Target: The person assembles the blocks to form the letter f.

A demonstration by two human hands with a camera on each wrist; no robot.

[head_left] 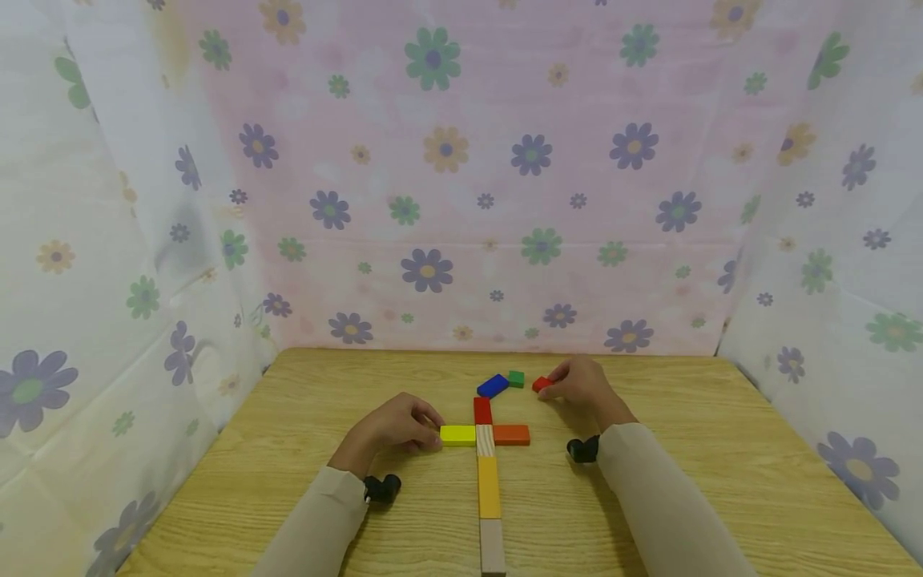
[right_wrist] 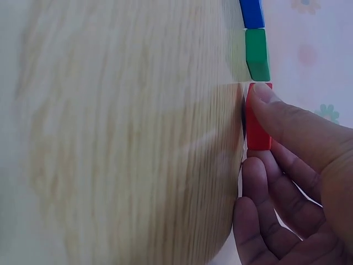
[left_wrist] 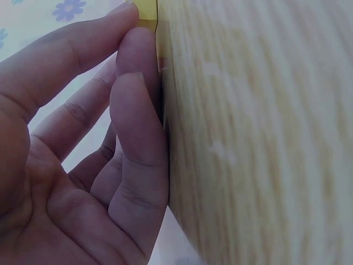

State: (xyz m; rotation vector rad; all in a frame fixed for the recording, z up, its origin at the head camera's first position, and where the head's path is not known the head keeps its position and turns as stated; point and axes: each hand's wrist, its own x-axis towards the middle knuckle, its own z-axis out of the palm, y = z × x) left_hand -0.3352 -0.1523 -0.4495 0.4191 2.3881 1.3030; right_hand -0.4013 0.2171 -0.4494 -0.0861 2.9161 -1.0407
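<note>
My right hand (head_left: 582, 386) pinches a small red block (right_wrist: 258, 118) between thumb and fingers at the far right of the layout, low over the table. A green block (head_left: 516, 379) lies just left of it, touching the corner of a tilted blue block (head_left: 493, 386). My left hand (head_left: 397, 422) is at the outer end of a yellow block (head_left: 457, 436), fingertips right at its edge, fingers loosely bent. That block, a striped wooden block (head_left: 485, 440) and an orange block (head_left: 512, 435) form a crossbar. Another red block (head_left: 482, 411) lies above the striped one.
Below the crossbar, an amber block (head_left: 489, 487) and a pale wooden block (head_left: 493, 547) continue the column toward me. The wooden table (head_left: 303, 385) ends at a flowered curtain (head_left: 476, 304) behind and at both sides.
</note>
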